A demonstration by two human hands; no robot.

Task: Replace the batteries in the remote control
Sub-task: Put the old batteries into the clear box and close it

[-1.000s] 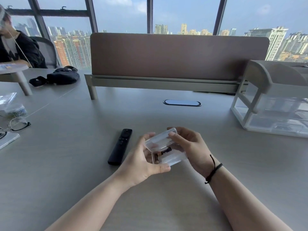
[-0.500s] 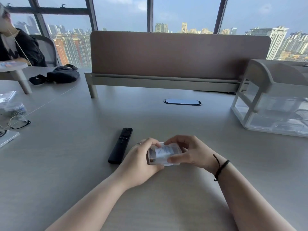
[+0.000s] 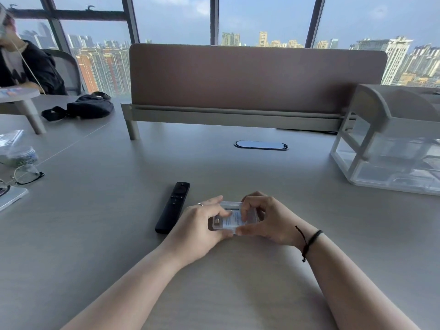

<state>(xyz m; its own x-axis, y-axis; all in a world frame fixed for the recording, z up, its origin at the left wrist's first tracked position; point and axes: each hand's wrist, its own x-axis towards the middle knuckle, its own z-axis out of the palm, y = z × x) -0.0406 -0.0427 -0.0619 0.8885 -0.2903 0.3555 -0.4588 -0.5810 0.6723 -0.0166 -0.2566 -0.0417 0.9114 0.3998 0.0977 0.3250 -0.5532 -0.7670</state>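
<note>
While both hands [image 3: 238, 222] pinch clear case [image 3: 234, 216] — remote [image 3: 172, 207] just left | organizer [image 3: 390, 144] far right

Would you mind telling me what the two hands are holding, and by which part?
Both hold the clear plastic battery case: left hand at its left end, right hand at its right end.

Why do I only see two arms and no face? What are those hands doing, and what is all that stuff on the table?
The camera sits on the person's head and looks down, so you see only their own arms. The left hand and right hand both hold a small clear plastic box, low over the grey table. What is inside it is hard to see. Beside the left hand lies a black remote control, untouched. Farther off are glasses, a black bag and a clear drawer unit.
</note>
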